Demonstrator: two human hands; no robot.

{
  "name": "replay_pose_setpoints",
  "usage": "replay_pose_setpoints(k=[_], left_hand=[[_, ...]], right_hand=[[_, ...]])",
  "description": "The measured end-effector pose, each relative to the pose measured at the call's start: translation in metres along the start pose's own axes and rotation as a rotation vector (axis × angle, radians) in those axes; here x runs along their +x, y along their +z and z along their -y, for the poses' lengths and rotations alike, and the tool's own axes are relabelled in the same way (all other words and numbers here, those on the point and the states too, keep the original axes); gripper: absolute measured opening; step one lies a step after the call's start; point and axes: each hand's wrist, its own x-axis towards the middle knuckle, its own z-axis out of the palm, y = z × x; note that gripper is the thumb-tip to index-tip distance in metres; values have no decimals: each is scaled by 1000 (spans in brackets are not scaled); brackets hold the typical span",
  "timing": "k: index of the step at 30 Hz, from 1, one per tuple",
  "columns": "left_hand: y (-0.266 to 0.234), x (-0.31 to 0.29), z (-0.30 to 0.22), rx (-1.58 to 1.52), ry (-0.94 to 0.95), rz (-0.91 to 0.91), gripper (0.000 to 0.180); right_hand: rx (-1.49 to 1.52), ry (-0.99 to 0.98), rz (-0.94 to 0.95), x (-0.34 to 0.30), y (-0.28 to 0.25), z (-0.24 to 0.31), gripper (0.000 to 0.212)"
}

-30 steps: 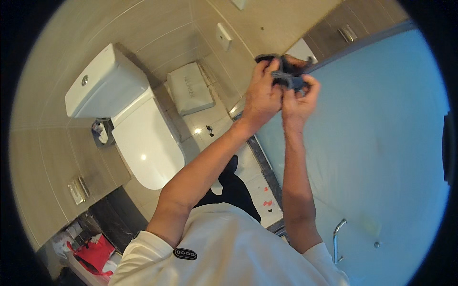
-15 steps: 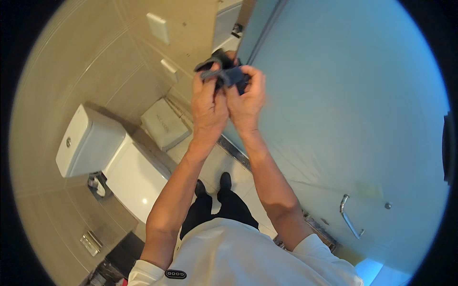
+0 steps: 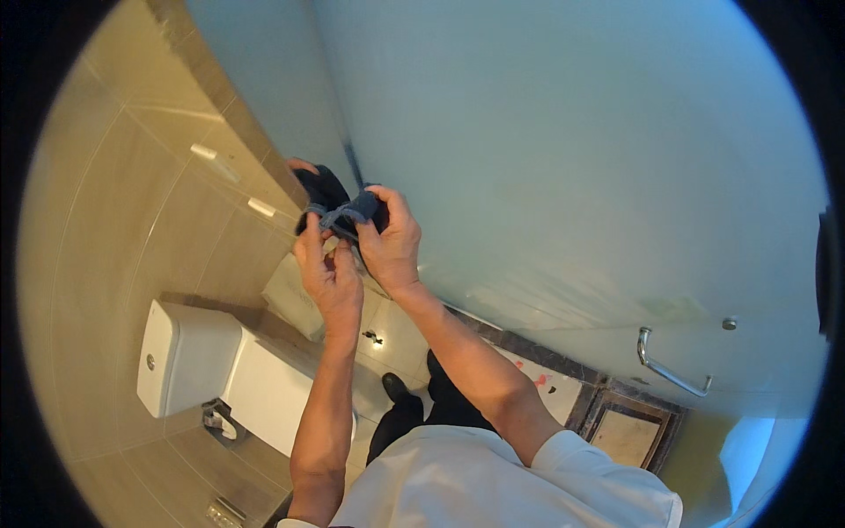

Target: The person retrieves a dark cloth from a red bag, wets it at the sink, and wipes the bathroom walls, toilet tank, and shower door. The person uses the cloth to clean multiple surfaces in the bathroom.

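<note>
Dark cloth (image 3: 363, 208) with a lighter blue-grey edge is held up in front of me, bunched between both hands. My left hand (image 3: 333, 277) has its fingers closed at the cloth's lower left part. On the right side, the thumb and fingers of my right hand (image 3: 392, 242) pinch the cloth. More dark cloth (image 3: 324, 187) shows just beyond, with fingers at its upper edge; whether that is a reflection I cannot tell. The kind of garment or cloth is not clear.
A white toilet (image 3: 264, 387) stands at the left, beside a pale box (image 3: 293, 295) on the floor. Frosted glass (image 3: 563, 158) fills the right side and carries a metal handle (image 3: 669, 368). A small dark object (image 3: 373, 337) lies on the floor tiles.
Both hands and the cloth have moved left and lower in the picture as the view turned. The left hand's fingers have shifted on the cloth. More frosted glass shows now.
</note>
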Motion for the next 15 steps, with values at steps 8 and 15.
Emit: replay_pose_setpoints(k=[8, 15], left_hand=[[32, 24, -43, -48, 228, 13, 50], [48, 43, -23, 32, 324, 189, 52]], right_hand=[[83, -188, -115, 27, -29, 42, 36], [17, -290, -130, 20, -57, 43, 38]])
